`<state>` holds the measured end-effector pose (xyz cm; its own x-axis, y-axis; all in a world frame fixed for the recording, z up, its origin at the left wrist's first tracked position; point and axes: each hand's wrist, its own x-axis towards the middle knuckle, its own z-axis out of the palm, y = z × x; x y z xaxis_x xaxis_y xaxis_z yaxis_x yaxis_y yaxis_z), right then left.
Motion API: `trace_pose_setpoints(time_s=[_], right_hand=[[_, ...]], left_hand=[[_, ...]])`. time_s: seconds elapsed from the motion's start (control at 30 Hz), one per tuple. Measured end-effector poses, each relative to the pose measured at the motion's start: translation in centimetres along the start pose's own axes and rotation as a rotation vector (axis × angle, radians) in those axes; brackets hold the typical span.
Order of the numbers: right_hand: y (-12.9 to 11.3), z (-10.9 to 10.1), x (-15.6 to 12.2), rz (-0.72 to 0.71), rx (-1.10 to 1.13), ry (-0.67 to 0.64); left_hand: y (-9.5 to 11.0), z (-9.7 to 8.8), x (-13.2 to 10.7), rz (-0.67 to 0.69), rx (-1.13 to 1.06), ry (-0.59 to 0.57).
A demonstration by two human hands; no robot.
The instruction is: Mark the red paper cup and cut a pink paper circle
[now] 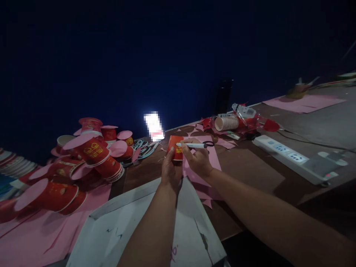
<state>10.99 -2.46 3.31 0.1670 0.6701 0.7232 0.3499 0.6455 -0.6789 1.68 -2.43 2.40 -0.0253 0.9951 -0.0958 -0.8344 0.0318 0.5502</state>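
My left hand (170, 168) grips a small red paper cup (176, 141) with yellow lettering, its pale rim towards me. In my right hand (198, 161) is a white pen (194, 145) with a dark end, its tip touching or very close to the cup's side. A black loop (208, 143) shows just beyond the pen's dark end; I cannot tell what it belongs to. Under my right hand lies a pink sheet of paper (213, 159). My forearms cross a shallow white box (133, 211) at the table's front.
Stacked red cups with pink paper discs (94, 152) crowd the left, above pink sheets (94, 196). A lit phone (154, 126) and coiled cable (146, 148) sit at the back. Rightward are nested paper cups (226, 123), a clear plastic wrapper (246, 113) and a power strip (289, 159).
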Motion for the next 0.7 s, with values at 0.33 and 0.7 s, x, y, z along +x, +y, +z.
trace_pose_setpoints(time_s=[0.33,0.7], right_hand=[[0.29,0.05,-0.05,0.025,-0.032,0.025],[0.10,-0.08,0.07,0.007,-0.022,0.024]], left_hand=[[0.35,0.13,0.00,-0.006,-0.069,0.008],[0.49,-0.01,0.12,0.026,-0.068,0.011]])
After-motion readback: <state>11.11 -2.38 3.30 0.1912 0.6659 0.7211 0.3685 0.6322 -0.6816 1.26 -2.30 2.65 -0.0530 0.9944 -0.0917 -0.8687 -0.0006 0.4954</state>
